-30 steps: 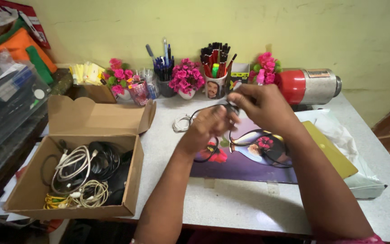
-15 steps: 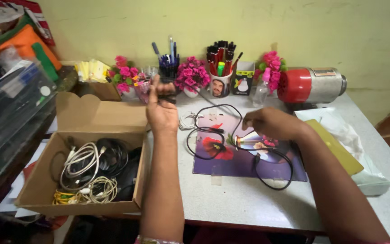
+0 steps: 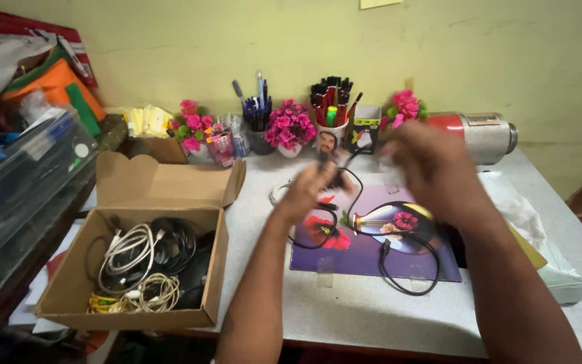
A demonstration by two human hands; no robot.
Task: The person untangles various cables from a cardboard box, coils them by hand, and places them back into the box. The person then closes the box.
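Two bare forearms, sleeveless as far as visible. Left hand (image 3: 308, 189) without rings. Right hand (image 3: 426, 162) blurred, possibly ringless too.

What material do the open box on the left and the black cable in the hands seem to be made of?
The open box: brown corrugated cardboard, matte, with folded flaps. The black cable: probably rubber or plastic sheathing, slightly glossy, bending in loose loops; the left hand holds one end.
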